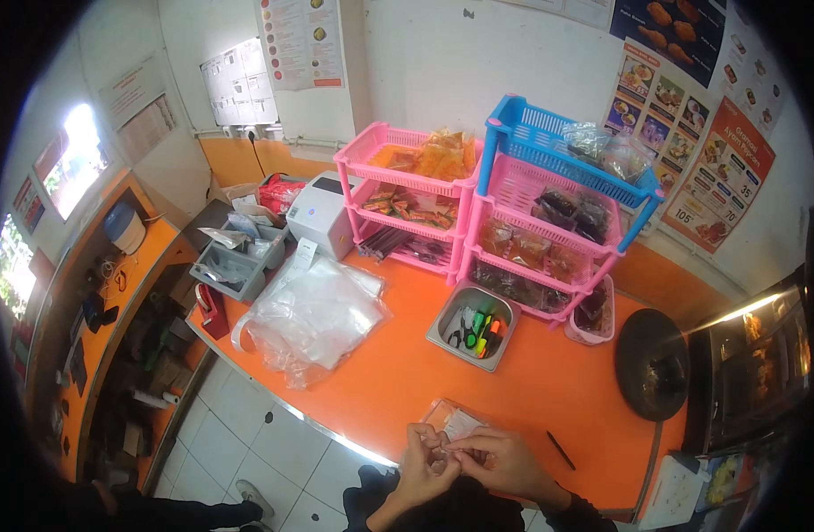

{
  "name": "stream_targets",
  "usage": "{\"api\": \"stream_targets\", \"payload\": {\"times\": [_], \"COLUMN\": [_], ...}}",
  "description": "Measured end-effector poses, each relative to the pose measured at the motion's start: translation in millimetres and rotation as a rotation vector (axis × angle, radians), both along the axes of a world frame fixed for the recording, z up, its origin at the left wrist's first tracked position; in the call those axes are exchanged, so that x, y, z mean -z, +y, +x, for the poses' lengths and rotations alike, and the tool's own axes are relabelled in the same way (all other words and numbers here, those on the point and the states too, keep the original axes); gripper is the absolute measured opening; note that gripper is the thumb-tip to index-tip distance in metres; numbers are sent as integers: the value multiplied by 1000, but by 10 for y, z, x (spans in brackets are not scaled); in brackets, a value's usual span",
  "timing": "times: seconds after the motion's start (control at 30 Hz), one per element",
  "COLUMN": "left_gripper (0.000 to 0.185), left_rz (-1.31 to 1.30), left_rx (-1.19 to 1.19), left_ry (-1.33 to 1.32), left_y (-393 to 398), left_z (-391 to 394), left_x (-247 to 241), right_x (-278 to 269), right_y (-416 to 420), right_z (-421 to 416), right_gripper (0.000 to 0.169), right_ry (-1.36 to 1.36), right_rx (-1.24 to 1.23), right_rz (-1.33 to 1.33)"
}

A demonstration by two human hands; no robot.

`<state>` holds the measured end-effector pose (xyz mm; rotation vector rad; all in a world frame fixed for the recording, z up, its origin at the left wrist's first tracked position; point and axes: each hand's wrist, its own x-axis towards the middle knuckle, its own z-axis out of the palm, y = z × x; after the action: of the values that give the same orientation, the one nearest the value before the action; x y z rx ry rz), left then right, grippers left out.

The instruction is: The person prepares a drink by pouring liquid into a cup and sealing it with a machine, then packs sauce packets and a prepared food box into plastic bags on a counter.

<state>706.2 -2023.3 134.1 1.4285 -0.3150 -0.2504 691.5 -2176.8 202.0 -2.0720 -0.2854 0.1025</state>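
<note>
Close in front of my body, my left hand (423,469) and my right hand (503,459) meet at the fingertips. Both pinch a small thing between them, seemingly thin clear plastic; the fingers hide most of it. Just beyond and partly under the hands, a clear plastic packet (461,421) with a white slip on it lies at the orange tabletop's near side. A thin black pen (561,450) rests to the right of my right hand.
A metal tub (440,336) holds scissors and highlighters. Plastic bags (314,312) lie left, near a label printer (322,213) and a red tape dispenser (211,312). Tiered pink racks (407,176) stand behind; a black round lid (651,364) is right. Another person's leg (187,512) shows lower left.
</note>
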Motion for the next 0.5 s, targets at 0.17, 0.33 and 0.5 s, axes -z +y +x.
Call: {"api": "stream_targets", "payload": {"times": [0.17, 0.33, 0.5], "left_gripper": [44, 47, 48], "left_rz": [102, 218, 340], "left_rx": [23, 23, 30], "left_ry": [0, -57, -105], "left_y": [36, 39, 59], "left_z": [20, 45, 47], "left_x": [-22, -116, -119], "right_x": [-24, -16, -36], "right_y": [-7, -3, -3], "right_z": [-3, 14, -7], "right_gripper": [15, 14, 16], "right_ry": [-46, -118, -49], "right_rx": [-17, -40, -33], "right_rz": [-48, -87, -135]}}
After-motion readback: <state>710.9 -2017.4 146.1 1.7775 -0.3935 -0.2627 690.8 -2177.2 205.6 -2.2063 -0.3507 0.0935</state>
